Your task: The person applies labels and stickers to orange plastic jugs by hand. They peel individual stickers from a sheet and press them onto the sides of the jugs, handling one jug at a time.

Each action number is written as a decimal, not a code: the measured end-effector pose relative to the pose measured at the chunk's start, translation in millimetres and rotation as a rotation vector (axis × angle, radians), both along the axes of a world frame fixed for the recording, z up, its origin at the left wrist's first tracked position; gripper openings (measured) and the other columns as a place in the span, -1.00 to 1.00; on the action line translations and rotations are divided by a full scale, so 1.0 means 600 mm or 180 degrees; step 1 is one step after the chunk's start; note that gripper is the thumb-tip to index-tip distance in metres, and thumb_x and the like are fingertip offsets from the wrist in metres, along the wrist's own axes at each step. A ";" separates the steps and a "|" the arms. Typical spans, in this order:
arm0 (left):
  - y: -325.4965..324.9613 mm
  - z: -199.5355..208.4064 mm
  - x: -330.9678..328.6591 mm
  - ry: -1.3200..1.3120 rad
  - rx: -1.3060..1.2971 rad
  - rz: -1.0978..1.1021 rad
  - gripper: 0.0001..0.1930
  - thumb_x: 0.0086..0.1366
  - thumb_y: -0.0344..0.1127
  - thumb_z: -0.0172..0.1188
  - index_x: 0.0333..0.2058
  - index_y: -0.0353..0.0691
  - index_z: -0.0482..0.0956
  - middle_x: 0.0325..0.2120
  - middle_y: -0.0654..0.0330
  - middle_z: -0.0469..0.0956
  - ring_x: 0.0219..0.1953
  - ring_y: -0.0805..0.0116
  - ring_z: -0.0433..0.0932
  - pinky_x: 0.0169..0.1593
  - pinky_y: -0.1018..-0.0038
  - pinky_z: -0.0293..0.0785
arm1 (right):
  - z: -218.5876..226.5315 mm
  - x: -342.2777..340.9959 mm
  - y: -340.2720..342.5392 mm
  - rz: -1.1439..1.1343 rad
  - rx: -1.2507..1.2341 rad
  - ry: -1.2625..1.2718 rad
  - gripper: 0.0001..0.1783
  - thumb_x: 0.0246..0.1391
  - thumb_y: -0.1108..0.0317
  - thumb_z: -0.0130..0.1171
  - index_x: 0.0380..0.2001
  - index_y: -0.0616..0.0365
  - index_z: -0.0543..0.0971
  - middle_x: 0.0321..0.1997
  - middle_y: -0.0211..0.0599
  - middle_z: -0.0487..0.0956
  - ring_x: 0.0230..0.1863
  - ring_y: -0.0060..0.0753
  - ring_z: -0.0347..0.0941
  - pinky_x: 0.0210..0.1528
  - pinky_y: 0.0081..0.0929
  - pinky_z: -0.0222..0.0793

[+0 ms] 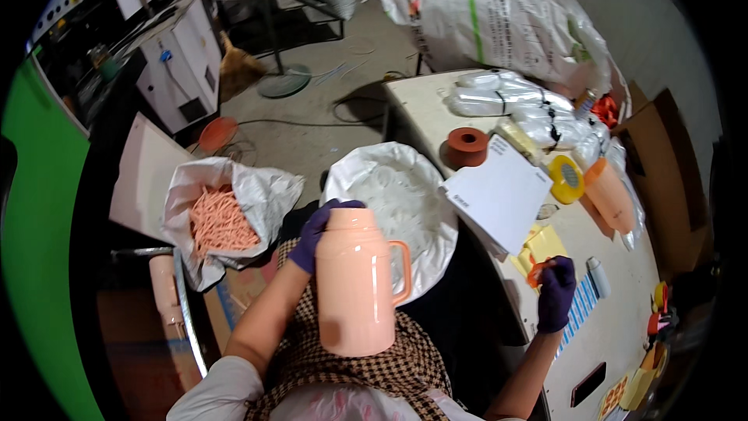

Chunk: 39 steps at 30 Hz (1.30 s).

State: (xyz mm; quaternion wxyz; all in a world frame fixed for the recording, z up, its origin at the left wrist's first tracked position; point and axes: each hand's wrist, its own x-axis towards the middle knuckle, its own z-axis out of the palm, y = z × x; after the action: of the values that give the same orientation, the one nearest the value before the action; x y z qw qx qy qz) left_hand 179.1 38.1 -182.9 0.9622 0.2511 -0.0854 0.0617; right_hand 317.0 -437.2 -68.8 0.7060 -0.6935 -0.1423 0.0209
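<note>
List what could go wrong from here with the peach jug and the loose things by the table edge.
1. Only the left hand holds the peach jug, near its neck rather than by the handle, so it might slip.
2. The right hand pinches a small orange piece, which could be dropped.
3. The white papers lie at the table edge and might get knocked off.

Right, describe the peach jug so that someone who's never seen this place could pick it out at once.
Start from the tan-and-black checked apron at the bottom centre. In front of it, a purple-gloved left hand holds the glossy peach jug near its neck. Unlike the peach cylinder lying on the table, it shows a loop handle on its right side.
</note>
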 end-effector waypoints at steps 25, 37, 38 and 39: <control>0.007 -0.006 -0.040 0.1042 0.1406 0.1277 -0.67 0.50 -0.21 0.01 -0.02 -0.36 0.59 -0.10 0.18 0.61 -0.06 0.43 0.53 0.13 0.41 0.45 | -0.059 -0.165 0.341 0.0386 -0.1972 -0.0987 0.01 -0.09 0.16 0.50 0.35 0.35 0.24 0.06 0.09 0.46 0.07 0.02 0.40 0.08 -0.18 0.35; 0.037 0.125 -0.103 0.0853 0.2823 0.1560 -0.22 0.23 0.31 0.21 0.07 -0.39 0.54 -0.03 0.10 0.60 0.03 0.30 0.55 0.18 0.34 0.42 | 0.020 -0.035 0.167 0.0384 -0.2368 -0.2567 -0.79 0.09 0.30 0.31 -0.19 0.05 0.67 -0.28 -0.24 0.66 -0.32 -0.12 0.61 -0.27 -0.24 0.55; 0.031 0.148 -0.103 0.0917 0.2720 0.1324 -0.15 0.15 0.35 0.26 0.08 -0.39 0.53 -0.04 0.11 0.61 0.01 0.31 0.56 0.15 0.35 0.45 | 0.024 0.029 0.134 -0.0063 -0.2970 -0.2466 -0.76 0.10 0.29 0.30 -0.14 0.01 0.66 -0.30 -0.26 0.65 -0.32 -0.11 0.59 -0.28 -0.21 0.52; 0.027 0.167 -0.101 0.0967 0.2617 0.1084 -0.07 0.06 0.40 0.31 0.10 -0.40 0.52 -0.05 0.13 0.61 0.00 0.31 0.58 0.13 0.35 0.48 | 0.036 0.088 0.108 -0.0481 -0.2946 -0.2131 -0.73 0.15 0.23 0.25 -0.09 -0.01 0.66 -0.31 -0.24 0.63 -0.31 -0.10 0.59 -0.26 -0.20 0.52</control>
State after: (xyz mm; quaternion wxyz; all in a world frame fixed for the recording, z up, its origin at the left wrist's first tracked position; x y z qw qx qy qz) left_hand 118.5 54.3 -82.7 0.7607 0.6281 0.0814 0.1423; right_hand 369.9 -372.5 -47.2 0.2450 -0.9073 -0.2841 -0.1901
